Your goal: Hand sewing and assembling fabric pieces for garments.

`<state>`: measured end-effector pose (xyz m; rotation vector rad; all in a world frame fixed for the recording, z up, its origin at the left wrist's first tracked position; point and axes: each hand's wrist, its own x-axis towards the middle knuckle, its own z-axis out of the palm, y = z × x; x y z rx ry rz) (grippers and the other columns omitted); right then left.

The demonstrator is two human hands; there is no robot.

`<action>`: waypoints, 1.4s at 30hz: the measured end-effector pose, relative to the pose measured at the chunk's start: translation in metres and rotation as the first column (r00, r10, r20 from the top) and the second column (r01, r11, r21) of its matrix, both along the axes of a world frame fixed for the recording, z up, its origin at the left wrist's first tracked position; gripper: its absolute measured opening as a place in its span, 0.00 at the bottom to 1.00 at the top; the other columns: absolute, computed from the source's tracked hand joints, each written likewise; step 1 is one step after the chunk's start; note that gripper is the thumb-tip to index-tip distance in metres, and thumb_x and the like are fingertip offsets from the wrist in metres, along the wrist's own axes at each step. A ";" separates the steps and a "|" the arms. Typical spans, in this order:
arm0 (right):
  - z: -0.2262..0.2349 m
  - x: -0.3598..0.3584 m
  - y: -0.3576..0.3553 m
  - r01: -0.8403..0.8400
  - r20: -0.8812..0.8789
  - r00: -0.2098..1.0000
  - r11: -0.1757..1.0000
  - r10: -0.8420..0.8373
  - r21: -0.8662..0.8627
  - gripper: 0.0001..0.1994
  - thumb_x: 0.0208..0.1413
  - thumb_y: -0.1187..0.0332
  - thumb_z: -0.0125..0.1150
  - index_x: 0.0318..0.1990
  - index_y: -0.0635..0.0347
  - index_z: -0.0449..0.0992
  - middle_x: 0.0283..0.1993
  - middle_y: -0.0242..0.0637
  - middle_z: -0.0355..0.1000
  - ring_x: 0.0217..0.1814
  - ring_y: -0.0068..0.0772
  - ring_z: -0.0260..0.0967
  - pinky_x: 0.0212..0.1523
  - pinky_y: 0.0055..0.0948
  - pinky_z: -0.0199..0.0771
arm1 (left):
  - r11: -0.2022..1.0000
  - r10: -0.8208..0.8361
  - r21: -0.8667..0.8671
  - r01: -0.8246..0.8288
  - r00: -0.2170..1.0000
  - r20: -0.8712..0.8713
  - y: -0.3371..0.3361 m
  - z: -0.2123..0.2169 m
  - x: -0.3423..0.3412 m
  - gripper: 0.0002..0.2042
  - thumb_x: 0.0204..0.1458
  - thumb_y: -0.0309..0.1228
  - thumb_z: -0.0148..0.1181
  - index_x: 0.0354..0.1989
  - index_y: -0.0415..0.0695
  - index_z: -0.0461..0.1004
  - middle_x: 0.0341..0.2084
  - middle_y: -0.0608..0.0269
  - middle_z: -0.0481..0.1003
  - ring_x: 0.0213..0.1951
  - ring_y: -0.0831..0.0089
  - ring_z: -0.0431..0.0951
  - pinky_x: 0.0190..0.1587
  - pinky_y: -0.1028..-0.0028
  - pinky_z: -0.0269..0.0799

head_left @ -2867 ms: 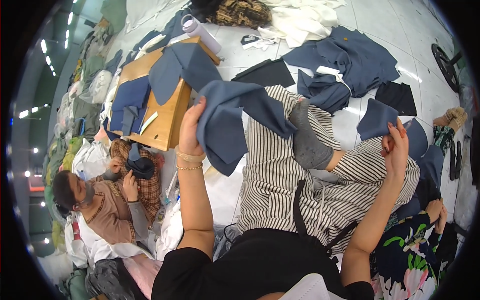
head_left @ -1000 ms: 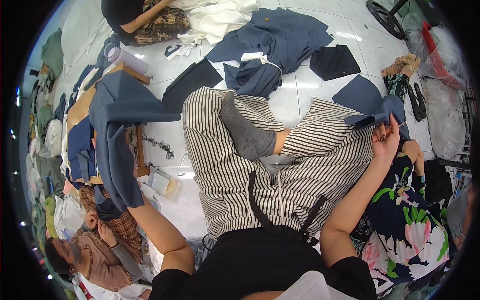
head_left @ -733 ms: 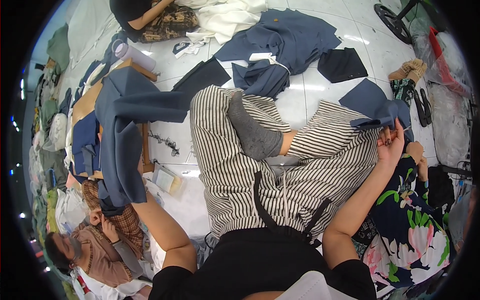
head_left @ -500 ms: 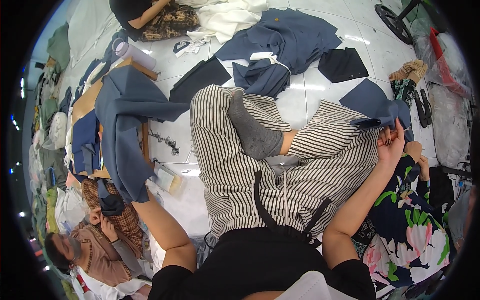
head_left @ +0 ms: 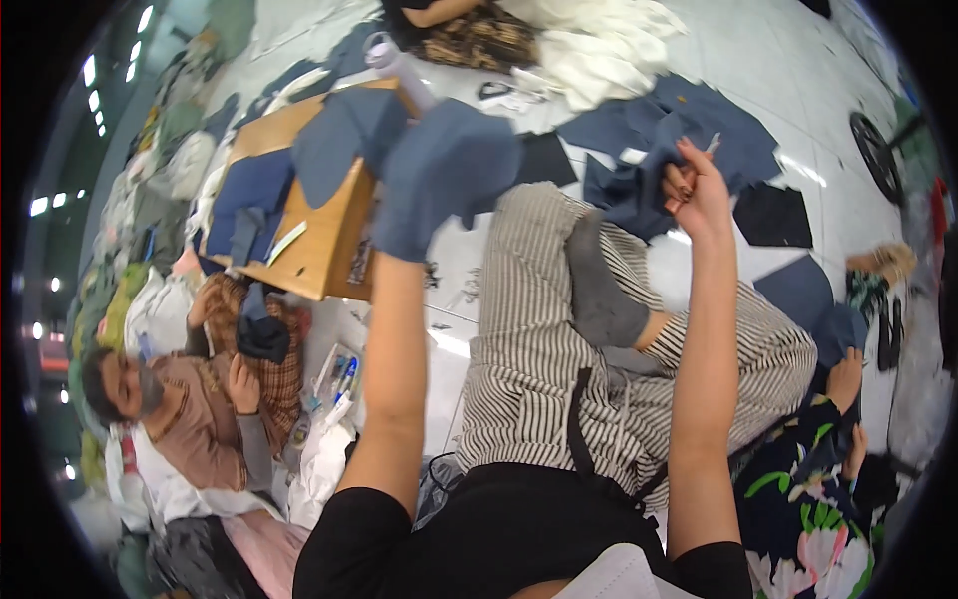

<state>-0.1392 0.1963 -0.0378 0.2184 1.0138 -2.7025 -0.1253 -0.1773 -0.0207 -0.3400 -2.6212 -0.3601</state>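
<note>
My left hand is hidden under a blue-grey fabric piece (head_left: 439,170), which covers it from the wrist up and is smeared by motion. Its fingers do not show. That cloth hangs in the air beside the wooden box (head_left: 334,240), where another blue-grey piece (head_left: 334,150) lies over the top. Raised above my striped trouser legs, my right hand (head_left: 699,190) has its fingers curled round a small tool (head_left: 679,205) with an orange-red handle. A thin pale tip sticks out past the fingers. Behind this hand a pile of blue-grey fabric (head_left: 723,120) lies on the tiled floor.
Dark fabric squares (head_left: 773,215) and white cloth (head_left: 609,50) lie on the floor ahead. A pale bottle (head_left: 394,65) stands behind the box. On the left a person (head_left: 200,419) handles dark cloth; on the right sits another in a floral garment (head_left: 808,519). A wheel (head_left: 876,155) stands at far right.
My left hand has risen up and to the right with the fabric over it. My right hand has left the blue cloth by my knee and moved up and left, keeping the tool.
</note>
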 end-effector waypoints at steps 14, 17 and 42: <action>-0.035 -0.005 -0.101 -0.197 0.206 0.959 0.980 0.194 -0.007 0.07 0.57 0.70 0.55 0.32 0.49 0.63 0.19 0.24 0.57 0.12 0.20 0.49 0.13 0.21 0.45 | 0.941 -0.244 0.198 0.275 0.956 -0.165 0.019 0.009 0.061 0.14 0.53 0.28 0.51 0.48 0.47 0.75 0.43 0.58 0.75 0.45 0.61 0.74 0.49 0.69 0.68; -0.040 -0.005 -0.097 -0.170 0.227 0.960 0.985 0.163 0.010 0.06 0.57 0.70 0.56 0.32 0.49 0.64 0.17 0.23 0.53 0.13 0.20 0.49 0.15 0.22 0.45 | 0.878 -0.228 0.457 0.145 0.965 0.133 0.022 0.017 0.064 0.15 0.53 0.28 0.51 0.48 0.47 0.75 0.43 0.59 0.74 0.45 0.64 0.74 0.49 0.71 0.68; -0.039 -0.003 -0.076 -0.172 0.161 0.971 0.985 0.175 -0.031 0.05 0.55 0.71 0.56 0.38 0.52 0.68 0.21 0.20 0.56 0.13 0.20 0.48 0.15 0.21 0.47 | 0.943 -0.311 0.030 0.331 0.912 -0.269 0.018 0.013 0.048 0.22 0.42 0.20 0.54 0.49 0.48 0.76 0.34 0.60 0.72 0.35 0.62 0.74 0.37 0.67 0.71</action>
